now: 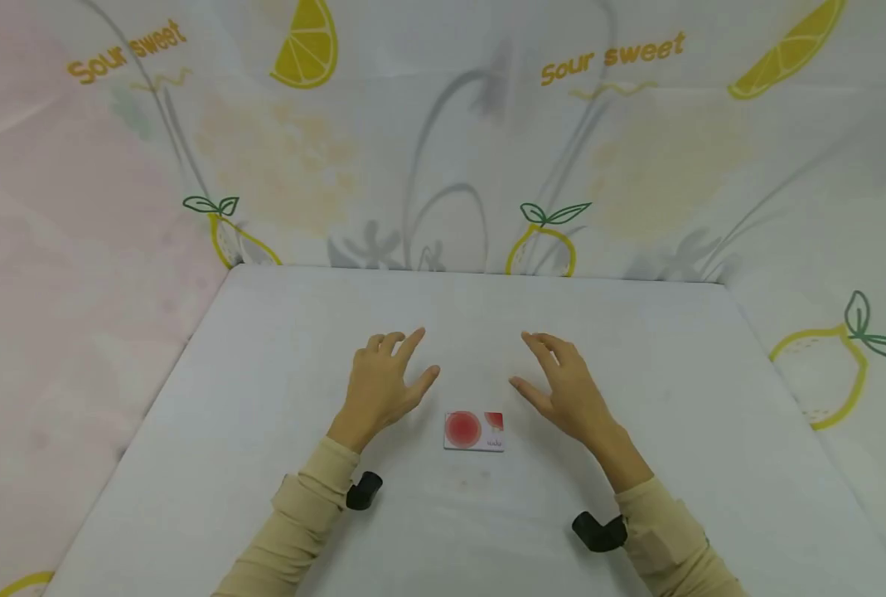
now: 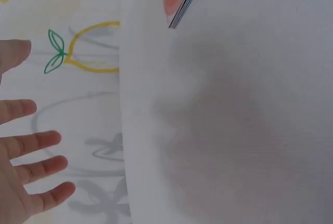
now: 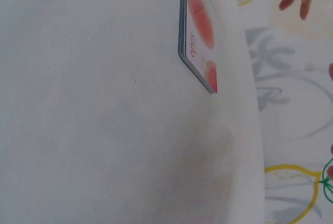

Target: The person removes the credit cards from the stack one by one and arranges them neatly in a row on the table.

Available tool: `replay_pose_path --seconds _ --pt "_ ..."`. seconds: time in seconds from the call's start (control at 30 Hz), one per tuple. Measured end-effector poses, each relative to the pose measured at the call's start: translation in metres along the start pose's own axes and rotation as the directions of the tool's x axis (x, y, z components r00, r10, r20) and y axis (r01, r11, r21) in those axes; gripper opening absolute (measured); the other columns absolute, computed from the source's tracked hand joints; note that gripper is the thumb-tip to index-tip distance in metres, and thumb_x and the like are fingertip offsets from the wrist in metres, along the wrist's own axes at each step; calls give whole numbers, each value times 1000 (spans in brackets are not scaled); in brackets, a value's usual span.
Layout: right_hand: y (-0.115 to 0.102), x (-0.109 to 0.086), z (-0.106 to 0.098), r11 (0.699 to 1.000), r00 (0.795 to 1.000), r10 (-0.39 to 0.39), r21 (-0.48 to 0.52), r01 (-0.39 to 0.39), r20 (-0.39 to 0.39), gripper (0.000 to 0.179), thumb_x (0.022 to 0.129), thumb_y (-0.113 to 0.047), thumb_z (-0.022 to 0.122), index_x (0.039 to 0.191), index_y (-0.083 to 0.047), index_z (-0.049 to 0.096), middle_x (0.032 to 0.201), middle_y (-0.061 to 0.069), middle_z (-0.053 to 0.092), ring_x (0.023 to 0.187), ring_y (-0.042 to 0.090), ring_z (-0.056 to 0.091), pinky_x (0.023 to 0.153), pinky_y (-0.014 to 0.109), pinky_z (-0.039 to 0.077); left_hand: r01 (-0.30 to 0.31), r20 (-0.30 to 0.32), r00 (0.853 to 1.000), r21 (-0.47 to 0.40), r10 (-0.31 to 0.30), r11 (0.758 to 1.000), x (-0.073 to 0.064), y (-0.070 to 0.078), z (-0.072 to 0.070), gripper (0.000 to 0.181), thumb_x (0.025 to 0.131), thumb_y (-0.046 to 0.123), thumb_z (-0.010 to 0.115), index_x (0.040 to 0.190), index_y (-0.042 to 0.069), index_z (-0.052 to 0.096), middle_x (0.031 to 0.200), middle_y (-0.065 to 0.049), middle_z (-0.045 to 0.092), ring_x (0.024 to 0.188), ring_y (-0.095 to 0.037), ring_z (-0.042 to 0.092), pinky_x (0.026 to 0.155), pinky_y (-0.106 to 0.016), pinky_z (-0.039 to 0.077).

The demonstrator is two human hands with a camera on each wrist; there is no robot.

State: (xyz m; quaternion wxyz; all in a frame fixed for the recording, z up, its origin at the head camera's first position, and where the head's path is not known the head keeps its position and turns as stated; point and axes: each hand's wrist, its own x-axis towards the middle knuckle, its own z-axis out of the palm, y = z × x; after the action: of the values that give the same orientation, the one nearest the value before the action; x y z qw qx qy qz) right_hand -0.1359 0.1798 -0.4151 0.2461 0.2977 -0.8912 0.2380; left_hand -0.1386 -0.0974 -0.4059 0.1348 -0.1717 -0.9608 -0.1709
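at far left, a pinkish section of the printed backdrop [image 1: 55,249] borders the white worktop [image 1: 189,464]. next, a beige left sleeve [image 1: 301,514], with a black fitting [image 1: 364,491] at its inner side near the cuff. the left hand [image 1: 383,385] is released: fingers spread and slightly bent, thumb apart, held above the worktop and up and to the left of the card stack [image 1: 474,431]. the card stack lies flat on the worktop, between the two hands and a little nearer the wearer, apart from both; its top face is white with a large red disc and a smaller red shape, and the wrist views show several layers at its edge. the right hand [image 1: 565,390] is likewise released, fingers extended and thumb apart, above the worktop. beyond it, a second black fitting [image 1: 599,531] and the right sleeve [image 1: 674,539]. at far right, a lemon outline [image 1: 864,365] marks the backdrop.
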Motion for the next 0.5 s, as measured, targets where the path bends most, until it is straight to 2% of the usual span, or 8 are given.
replay_pose_path --seconds 0.13,0.27,0.4,0.5 --pt "-4 -3 0 997 995 32 61 -37 91 65 75 -22 78 128 3 51 118 22 55 104 36 52 87 48 47 -117 28 992 -115 121 986 -4 -1 9 59 84 41 64 131 7 53 118 -16 58 110 -34 52 83 -51 45" --pt "-6 -7 4 994 987 61 82 -73 147 62 74 -23 80 125 2 55 116 19 57 105 33 53 88 46 47 -207 63 973 -203 224 957 -7 1 19 58 79 40 70 123 3 59 114 -14 62 107 -31 55 84 -50 47" --pt "-10 -11 8 991 975 69 98 -91 211 58 73 -26 80 121 1 59 113 16 58 106 31 54 90 44 47 -249 141 947 -244 288 937 -9 4 27 58 73 40 75 115 2 63 111 -11 63 105 -28 57 85 -47 47" --pt "-14 -14 12 987 952 77 110 -115 296 56 72 -26 81 118 0 61 112 14 58 105 30 54 90 43 47 -248 229 924 -256 307 934 -11 6 32 64 69 43 77 115 2 62 113 -9 61 107 -26 56 86 -46 46"
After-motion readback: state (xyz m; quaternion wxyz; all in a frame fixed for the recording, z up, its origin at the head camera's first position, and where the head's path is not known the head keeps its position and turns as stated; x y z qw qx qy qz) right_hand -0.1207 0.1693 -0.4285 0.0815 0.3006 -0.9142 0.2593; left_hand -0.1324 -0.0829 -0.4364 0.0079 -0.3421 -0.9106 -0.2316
